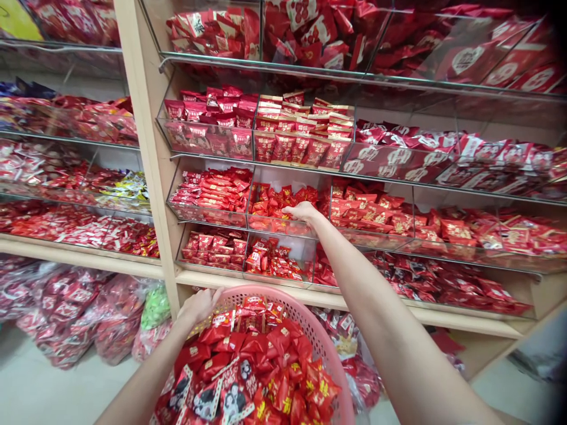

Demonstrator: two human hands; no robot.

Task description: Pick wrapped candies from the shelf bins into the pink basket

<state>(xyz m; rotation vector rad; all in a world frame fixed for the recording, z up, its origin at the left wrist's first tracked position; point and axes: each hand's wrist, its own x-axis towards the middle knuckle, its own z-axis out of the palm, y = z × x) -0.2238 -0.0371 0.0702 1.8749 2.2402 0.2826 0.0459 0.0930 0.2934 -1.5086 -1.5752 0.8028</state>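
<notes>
A pink perforated basket (316, 336) full of red candy packets (261, 354) is at the bottom centre. My left hand (201, 306) is closed on the basket's far left rim. Stretched out to the shelf, my right hand (301, 211) is over the front edge of a clear bin holding small red packets (283, 198). Its fingertips are by those packets; whether it holds one is too small to tell.
Clear-fronted shelf bins (301, 147) of red packets rise ahead. A wooden upright (148, 136) divides them from more shelves at left. Plastic bags of packets (66, 313) lie beneath. A wooden ledge (425, 316) runs behind the basket.
</notes>
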